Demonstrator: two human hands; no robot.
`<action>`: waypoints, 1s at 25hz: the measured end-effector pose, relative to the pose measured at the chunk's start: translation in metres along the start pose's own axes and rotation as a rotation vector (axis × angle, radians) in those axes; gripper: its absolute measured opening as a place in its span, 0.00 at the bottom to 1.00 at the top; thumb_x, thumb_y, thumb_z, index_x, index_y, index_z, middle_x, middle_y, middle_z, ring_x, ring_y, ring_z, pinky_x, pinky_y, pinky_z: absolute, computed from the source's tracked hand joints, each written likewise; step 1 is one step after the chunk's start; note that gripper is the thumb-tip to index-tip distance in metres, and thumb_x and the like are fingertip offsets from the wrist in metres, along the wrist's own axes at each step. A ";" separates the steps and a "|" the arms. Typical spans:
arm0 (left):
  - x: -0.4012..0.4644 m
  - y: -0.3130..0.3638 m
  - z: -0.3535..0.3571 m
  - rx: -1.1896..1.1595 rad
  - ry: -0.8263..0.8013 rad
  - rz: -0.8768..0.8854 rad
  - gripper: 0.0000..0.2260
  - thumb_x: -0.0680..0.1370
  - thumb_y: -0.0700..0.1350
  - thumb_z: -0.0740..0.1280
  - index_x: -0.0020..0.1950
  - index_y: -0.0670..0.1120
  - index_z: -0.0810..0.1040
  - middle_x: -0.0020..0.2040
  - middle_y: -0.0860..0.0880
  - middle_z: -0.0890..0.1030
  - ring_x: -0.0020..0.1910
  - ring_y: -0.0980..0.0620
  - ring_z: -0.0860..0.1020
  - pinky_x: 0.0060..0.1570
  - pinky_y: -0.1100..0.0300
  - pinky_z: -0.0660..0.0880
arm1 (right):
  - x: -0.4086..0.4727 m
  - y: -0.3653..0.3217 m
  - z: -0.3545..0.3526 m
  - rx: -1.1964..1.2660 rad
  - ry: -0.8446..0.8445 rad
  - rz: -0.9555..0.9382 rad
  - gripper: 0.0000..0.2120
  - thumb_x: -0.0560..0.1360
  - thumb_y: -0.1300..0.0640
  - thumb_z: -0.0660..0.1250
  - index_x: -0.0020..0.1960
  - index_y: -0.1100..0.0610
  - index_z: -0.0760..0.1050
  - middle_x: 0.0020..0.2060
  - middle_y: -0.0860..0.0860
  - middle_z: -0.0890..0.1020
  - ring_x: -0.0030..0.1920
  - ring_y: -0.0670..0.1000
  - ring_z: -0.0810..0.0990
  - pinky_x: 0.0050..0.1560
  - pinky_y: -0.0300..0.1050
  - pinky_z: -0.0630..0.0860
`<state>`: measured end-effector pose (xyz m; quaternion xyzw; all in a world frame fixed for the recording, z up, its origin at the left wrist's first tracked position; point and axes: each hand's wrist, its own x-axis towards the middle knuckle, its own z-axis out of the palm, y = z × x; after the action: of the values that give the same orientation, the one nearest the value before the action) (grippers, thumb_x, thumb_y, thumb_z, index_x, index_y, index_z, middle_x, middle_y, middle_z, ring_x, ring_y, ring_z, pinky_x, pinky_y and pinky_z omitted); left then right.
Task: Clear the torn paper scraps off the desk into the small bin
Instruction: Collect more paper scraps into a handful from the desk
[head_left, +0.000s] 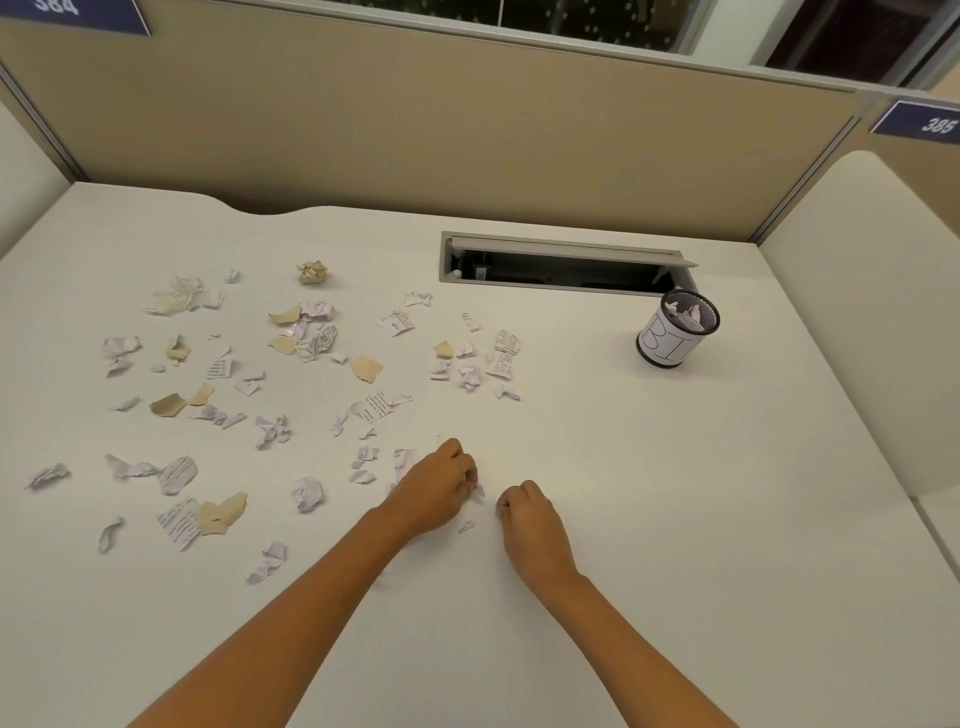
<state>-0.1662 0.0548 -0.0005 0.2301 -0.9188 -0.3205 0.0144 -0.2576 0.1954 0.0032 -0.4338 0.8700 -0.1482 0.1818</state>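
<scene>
A person's two bare forearms reach forward over a white desk (649, 493), seen from above. The left hand (434, 488) has its fingers curled and pinches a small white paper scrap (477, 492) at the fingertips, just above the desk surface. The right hand (527, 512) lies just beside it with fingers curled in; whether it holds anything cannot be told. A tiny scrap (466, 527) lies on the desk between the two hands. Dozens of torn paper scraps (311, 338), white, printed and tan, are scattered over the left and middle of the desk, including a crumpled tan ball (313, 271) near the back. The small bin (677, 328), a black mesh cup wrapped in a white label with hand-drawn letters, stands upright at the right rear, well apart from the hands, with crumpled paper already inside. Behind it an open cable tray (561, 262) is set into the desk, before a beige partition (415, 114).
</scene>
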 end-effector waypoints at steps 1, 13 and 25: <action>-0.005 0.003 -0.001 -0.043 0.005 -0.021 0.06 0.78 0.41 0.62 0.50 0.44 0.77 0.49 0.49 0.73 0.43 0.51 0.74 0.42 0.63 0.69 | 0.001 -0.001 -0.004 0.175 0.006 0.096 0.09 0.77 0.65 0.57 0.49 0.59 0.76 0.47 0.53 0.77 0.46 0.52 0.75 0.44 0.38 0.70; -0.041 0.050 0.007 -0.269 0.130 -0.122 0.05 0.73 0.50 0.68 0.42 0.51 0.76 0.43 0.54 0.73 0.38 0.58 0.71 0.38 0.62 0.70 | -0.004 -0.008 -0.025 1.961 -0.246 0.831 0.07 0.78 0.65 0.61 0.45 0.67 0.75 0.41 0.61 0.80 0.37 0.55 0.83 0.30 0.39 0.79; -0.051 0.021 0.025 0.133 0.069 -0.195 0.09 0.78 0.50 0.62 0.52 0.46 0.75 0.51 0.50 0.74 0.49 0.51 0.72 0.43 0.55 0.74 | -0.007 0.012 -0.021 2.014 -0.205 0.921 0.13 0.80 0.61 0.59 0.44 0.67 0.76 0.32 0.59 0.83 0.38 0.54 0.83 0.34 0.44 0.83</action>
<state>-0.1335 0.1059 -0.0016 0.3297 -0.9102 -0.2505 -0.0006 -0.2712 0.2102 0.0180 0.2662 0.4108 -0.6686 0.5598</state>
